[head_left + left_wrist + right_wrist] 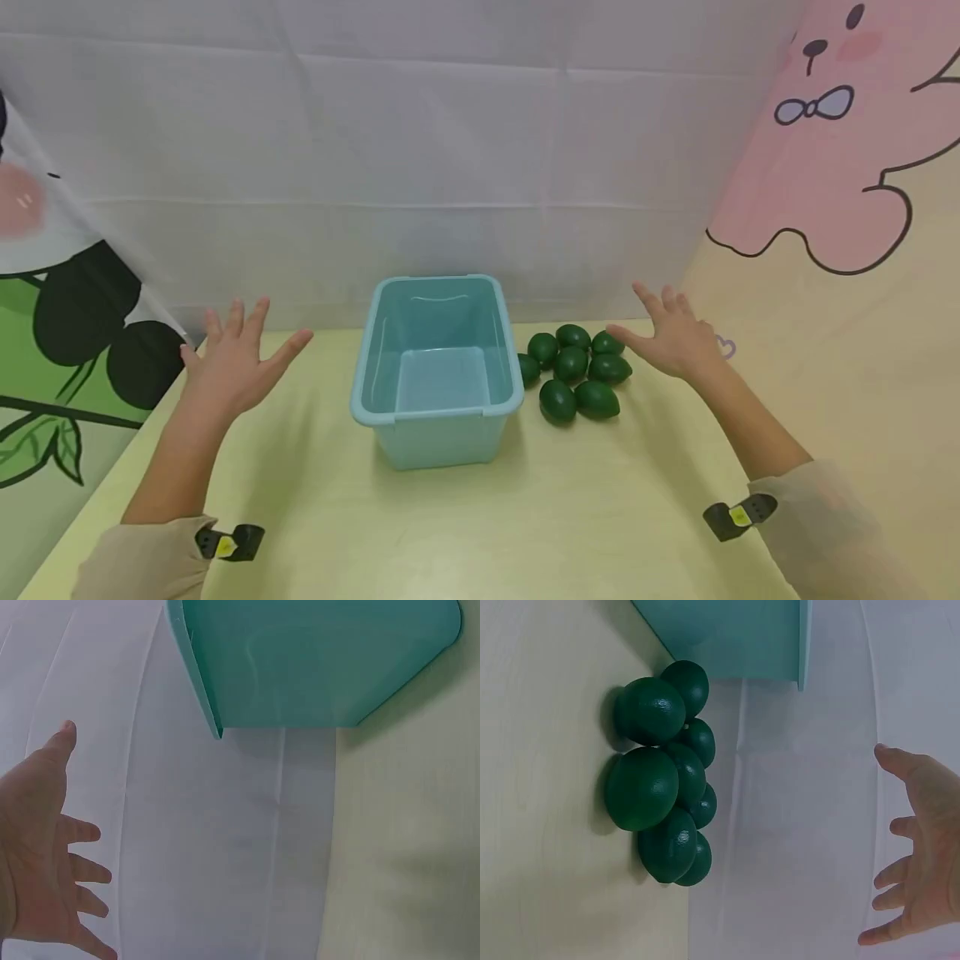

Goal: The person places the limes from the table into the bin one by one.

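A light teal plastic bin (438, 429) stands upright on the table, with nothing inside it. To its right lie several dark green, glossy, avocado-like fruits (597, 400) in a cluster; the leftmost is partly hidden behind the bin. My left hand (231, 367) is held in the air left of the bin, fingers spread, holding nothing. On the other side my right hand (675, 337) hovers just right of the fruits, its fingers spread and holding nothing. The right wrist view shows the fruits (642, 787) apart from that hand.
The pale yellow table (450, 533) ends at a white cloth backdrop (420, 150) behind the bin. A printed pink animal figure (832, 183) is on the right side, and a green and black print (82, 333) on the left. Each sleeve bears a black strap device (228, 543).
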Motion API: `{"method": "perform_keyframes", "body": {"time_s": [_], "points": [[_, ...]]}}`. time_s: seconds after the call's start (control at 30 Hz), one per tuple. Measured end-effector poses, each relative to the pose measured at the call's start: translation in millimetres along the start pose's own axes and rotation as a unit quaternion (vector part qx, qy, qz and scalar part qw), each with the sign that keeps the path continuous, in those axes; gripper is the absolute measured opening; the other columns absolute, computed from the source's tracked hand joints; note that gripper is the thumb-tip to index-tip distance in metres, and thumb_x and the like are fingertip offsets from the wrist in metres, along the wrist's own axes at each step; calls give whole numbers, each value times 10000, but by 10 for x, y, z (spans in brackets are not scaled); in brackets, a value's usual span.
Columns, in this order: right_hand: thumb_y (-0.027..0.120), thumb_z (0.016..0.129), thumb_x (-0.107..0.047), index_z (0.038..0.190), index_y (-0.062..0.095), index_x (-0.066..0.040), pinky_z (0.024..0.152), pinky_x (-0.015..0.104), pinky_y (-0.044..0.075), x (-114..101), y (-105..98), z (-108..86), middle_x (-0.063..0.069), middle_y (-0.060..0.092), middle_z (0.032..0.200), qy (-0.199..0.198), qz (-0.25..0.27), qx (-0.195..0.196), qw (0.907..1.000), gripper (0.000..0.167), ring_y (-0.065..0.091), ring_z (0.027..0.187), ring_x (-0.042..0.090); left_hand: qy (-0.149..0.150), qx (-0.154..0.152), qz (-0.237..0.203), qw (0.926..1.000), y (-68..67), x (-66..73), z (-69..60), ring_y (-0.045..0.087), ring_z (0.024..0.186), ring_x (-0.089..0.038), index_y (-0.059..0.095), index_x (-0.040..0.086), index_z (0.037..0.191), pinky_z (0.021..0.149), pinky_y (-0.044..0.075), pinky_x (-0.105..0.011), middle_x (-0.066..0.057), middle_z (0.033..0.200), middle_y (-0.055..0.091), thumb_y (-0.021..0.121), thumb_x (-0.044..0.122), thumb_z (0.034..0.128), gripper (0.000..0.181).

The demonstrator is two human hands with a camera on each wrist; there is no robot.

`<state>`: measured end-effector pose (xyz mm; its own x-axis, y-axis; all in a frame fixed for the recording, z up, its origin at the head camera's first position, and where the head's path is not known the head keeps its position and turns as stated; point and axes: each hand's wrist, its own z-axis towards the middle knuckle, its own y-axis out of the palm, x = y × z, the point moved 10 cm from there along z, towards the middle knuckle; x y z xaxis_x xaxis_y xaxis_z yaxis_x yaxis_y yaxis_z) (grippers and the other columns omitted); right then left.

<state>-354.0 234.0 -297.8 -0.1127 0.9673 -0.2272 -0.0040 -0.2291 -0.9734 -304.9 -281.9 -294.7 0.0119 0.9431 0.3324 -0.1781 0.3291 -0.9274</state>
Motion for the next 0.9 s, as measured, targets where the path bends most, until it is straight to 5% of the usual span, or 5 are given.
{"method": "perform_keyframes", "body": {"time_s": [0.17, 0.37, 0.9], "points": [[382, 863, -706, 1513, 136, -157, 961, 724, 247, 46, 105, 42, 323, 143, 1506, -162, 137, 4, 9998, 885, 172, 1354, 527, 55, -68, -854, 9963, 82, -10, 32, 109, 1345, -555, 57, 39, 1502, 942, 157, -761, -317, 1512, 114, 342, 617, 932, 860], [528, 917, -448, 1450, 300, -34, 1002, 613, 325, 63, 253, 84, 272, 338, 1454, -557, 489, 107, 9972, 712, 310, 1323, 464, -81, -189, -2019, 9792, 243, 2, 59, 202, 1345, -509, 131, 52, 1499, 956, 237, -711, -271, 1517, 189, 366, 576, 944, 798], [590, 910, -280, 1349, 453, -9, 931, 606, 390, 294, 717, 196, 311, 454, 1343, -457, 701, 139, 9964, 535, 425, 1216, 494, -41, -85, -2942, 9557, 671, 268, 47, 325, 1338, -408, 264, 88, 1466, 1002, 307, -631, -192, 1471, 353, 440, 556, 928, 734]]}}
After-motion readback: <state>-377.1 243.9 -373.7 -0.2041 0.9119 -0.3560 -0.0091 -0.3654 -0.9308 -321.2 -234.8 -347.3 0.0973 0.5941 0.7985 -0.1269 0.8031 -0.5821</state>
